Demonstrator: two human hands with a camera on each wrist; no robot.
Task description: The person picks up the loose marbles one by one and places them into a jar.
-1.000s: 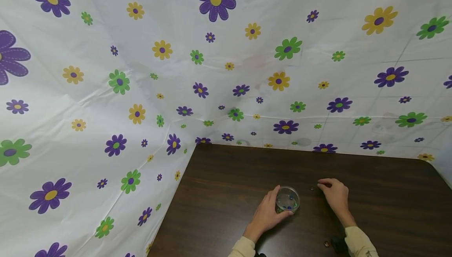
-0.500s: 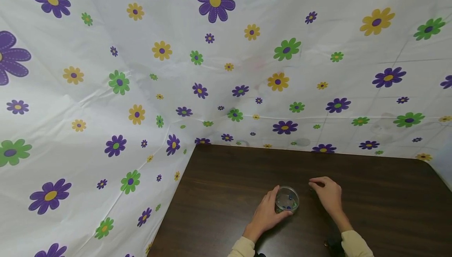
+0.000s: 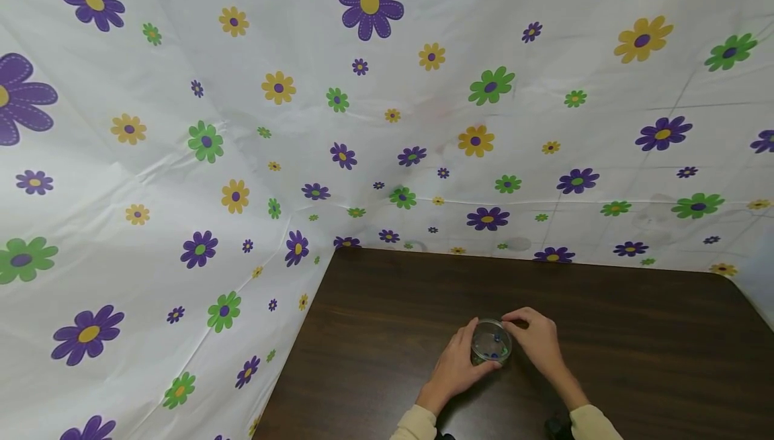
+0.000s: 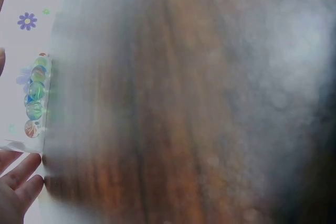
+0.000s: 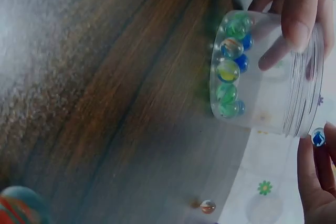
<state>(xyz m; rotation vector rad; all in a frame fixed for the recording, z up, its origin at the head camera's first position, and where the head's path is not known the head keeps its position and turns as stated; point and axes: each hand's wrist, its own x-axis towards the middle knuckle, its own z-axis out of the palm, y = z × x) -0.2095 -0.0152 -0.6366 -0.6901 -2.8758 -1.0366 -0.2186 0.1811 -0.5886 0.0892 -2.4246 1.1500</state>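
A clear screw-neck jar [image 3: 487, 344] stands on the table, lidless in the right wrist view. Several glass marbles [image 5: 229, 72], green, blue and orange-swirled, lie on its bottom. My left hand [image 3: 457, 361] grips the jar from the left, its thumb [image 5: 297, 32] near the threaded rim. In the left wrist view the fingers [image 4: 23, 182] show beside the jar wall [image 4: 42, 124]. My right hand [image 3: 539, 340] pinches a clear marble with a blue swirl [image 5: 318, 137] between thumb and fingertip, right at the jar's rim.
Two loose marbles lie on the brown table [image 3: 387, 332]: an orange-swirled marble [image 5: 208, 206] and a closer teal-and-orange marble [image 5: 22, 207]. A white flowered sheet [image 3: 387, 124] hangs behind and to the left of the table.
My right hand has moved left across the table to the jar's rim. The loose marbles seen near it earlier are no longer visible in the head view. My left hand stays on the jar.
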